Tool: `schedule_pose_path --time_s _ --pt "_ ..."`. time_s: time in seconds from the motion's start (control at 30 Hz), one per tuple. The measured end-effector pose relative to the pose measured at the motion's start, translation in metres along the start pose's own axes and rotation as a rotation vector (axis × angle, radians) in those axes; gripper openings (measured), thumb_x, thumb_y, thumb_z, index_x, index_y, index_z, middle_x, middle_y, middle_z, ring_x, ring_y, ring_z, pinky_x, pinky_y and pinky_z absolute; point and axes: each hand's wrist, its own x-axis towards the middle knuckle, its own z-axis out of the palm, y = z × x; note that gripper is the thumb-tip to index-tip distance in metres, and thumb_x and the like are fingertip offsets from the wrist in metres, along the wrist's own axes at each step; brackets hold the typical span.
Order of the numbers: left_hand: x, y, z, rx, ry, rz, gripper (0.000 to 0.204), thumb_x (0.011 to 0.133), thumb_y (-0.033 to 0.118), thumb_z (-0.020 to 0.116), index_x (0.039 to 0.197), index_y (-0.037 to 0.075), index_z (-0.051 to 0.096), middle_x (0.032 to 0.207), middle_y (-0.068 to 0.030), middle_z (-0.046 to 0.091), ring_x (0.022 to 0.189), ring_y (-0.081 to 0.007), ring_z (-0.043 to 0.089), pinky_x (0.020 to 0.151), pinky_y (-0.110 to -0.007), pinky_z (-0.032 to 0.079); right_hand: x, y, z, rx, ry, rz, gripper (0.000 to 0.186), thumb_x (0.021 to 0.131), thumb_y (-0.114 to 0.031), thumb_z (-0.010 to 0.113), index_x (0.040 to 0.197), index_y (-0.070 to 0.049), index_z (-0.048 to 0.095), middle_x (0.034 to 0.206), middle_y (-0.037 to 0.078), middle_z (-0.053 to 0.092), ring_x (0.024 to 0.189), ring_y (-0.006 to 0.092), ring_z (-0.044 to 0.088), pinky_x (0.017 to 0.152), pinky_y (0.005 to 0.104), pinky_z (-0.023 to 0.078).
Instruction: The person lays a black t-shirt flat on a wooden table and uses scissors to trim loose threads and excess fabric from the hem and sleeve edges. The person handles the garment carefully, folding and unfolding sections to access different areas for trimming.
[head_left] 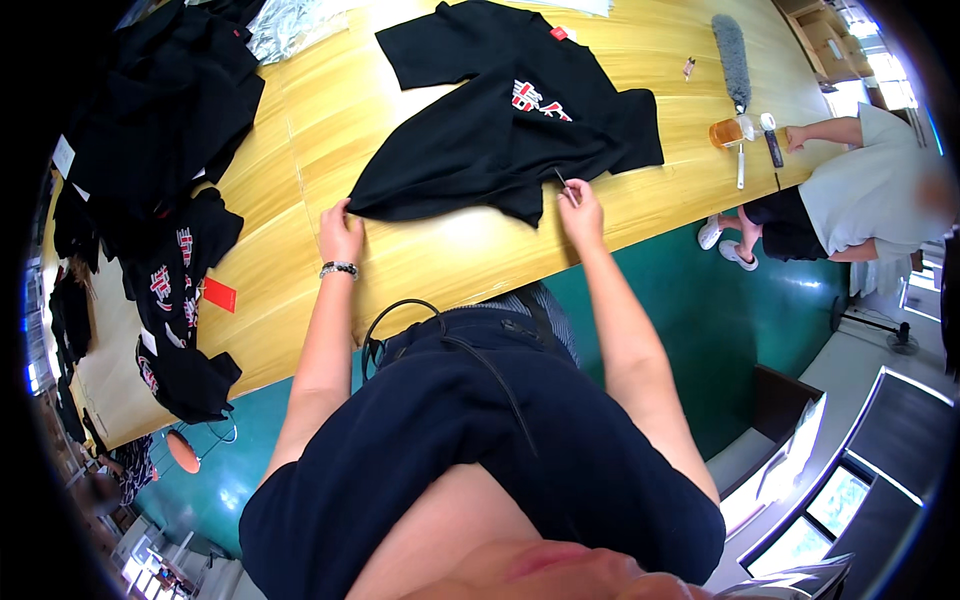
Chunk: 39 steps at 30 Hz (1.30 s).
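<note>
Plainly, left fingers (341, 211) pinching black T-shirt (465, 150) by its corner, right fingers (584, 191) gripping slim pointed tool (562, 179)

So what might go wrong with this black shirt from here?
The slim, pointed tool in the right hand is close to the black shirt, so a slip might nick it. What looks like an amber drink sits on the same table; if knocked over, it could stain the shirt.
</note>
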Motion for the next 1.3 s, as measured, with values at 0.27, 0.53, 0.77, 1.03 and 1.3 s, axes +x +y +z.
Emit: schedule_pose_path --time_s 0.27,0.53,0.77,1.03,1.3 --pt "0.041 -0.007 0.002 -0.263 -0.021 -0.082 0.015 0.080 0.008 0.055 0.094 0.004 0.055 0.069 -0.0058 0.054 0.068 -0.0163 0.055 0.069 -0.028 0.046 -0.007 -0.002 0.032 0.224 -0.331 0.089 0.044 0.070 -0.010 0.073 0.108 -0.002 0.052 0.093 0.009 0.062 0.086 0.0157 0.059 0.076 0.0277 0.047" --pt "0.062 0.054 -0.092 -1.013 0.185 0.026 0.017 0.092 0.010 0.044 0.109 0.005 0.042 0.078 0.0003 0.053 0.069 -0.0059 0.050 0.061 -0.019 0.041 0.004 -0.092 -0.024 0.296 -0.236 -0.214 0.005 0.082 -0.003 0.056 0.080 -0.002 0.051 0.078 0.001 0.058 0.067 0.0042 0.048 0.060 0.0209 0.042" --pt "0.050 0.060 -0.157 -0.804 0.374 0.346 0.011 0.091 0.004 0.047 0.102 0.004 0.047 0.076 0.0049 0.044 0.063 -0.0005 0.035 0.058 -0.015 0.030 -0.021 -0.177 -0.089 0.104 -0.248 -0.359 0.012 0.076 -0.009 0.062 0.078 -0.003 0.052 0.062 0.003 0.046 0.056 0.0085 0.044 0.052 0.0243 0.039" --pt "-0.001 -0.066 -0.084 -0.408 -0.011 -0.007 0.009 0.086 0.006 0.054 0.094 0.006 0.055 0.067 0.0067 0.036 0.061 -0.0039 0.035 0.054 -0.019 0.031 -0.067 0.008 -0.020 -0.402 -0.131 -0.144 0.012 0.076 -0.015 0.058 0.080 -0.005 0.061 0.075 0.016 0.059 0.073 0.0319 0.059 0.066 0.0388 0.047" --pt "-0.029 -0.084 -0.064 -0.404 0.023 -0.160 0.020 0.079 0.006 0.065 0.097 0.004 0.058 0.068 0.0057 0.047 0.058 -0.0043 0.039 0.056 -0.018 0.037 -0.063 0.017 -0.059 -0.270 -0.102 -0.107 0.024 0.070 -0.015 0.067 0.093 -0.008 0.062 0.094 0.009 0.058 0.087 0.0253 0.060 0.075 0.0336 0.048"
